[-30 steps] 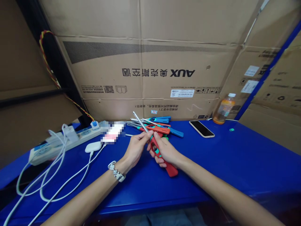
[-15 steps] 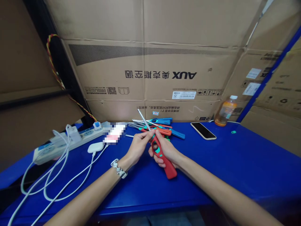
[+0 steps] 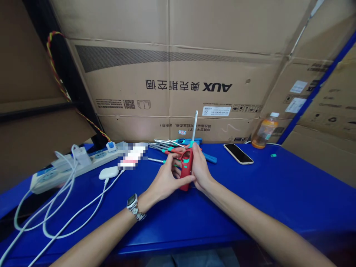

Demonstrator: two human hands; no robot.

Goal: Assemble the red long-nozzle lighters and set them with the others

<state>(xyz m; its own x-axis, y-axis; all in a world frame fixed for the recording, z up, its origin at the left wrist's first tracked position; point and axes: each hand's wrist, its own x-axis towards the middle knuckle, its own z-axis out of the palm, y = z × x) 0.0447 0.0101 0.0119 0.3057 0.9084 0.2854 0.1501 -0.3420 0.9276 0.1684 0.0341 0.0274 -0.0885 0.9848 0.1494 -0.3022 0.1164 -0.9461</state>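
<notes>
Between my hands is a red long-nosed gas lighter [image 3: 187, 167] with a green trigger and collar, its metal tube pointing up and away. My left hand [image 3: 167, 175] is closed on the lower handle, thumb lying across it. Along the right side, my right hand [image 3: 202, 168] grips the handle, its thumb up near the collar. Just behind lies a pile of more long lighters, among them a blue lighter [image 3: 210, 158]; my hands cover part of the pile.
A phone [image 3: 238, 154] and an orange drink bottle [image 3: 265, 130] stand to the right, with a small green piece [image 3: 273, 155]. On the left are a power strip [image 3: 63, 171], white cables and a white earphone case [image 3: 109, 172]. A cardboard wall [image 3: 116, 81] backs the blue table [image 3: 250, 200].
The red lighter has turned from leaning left to nearly upright. My left hand has moved from the collar down to the handle; my right thumb now lies near the collar.
</notes>
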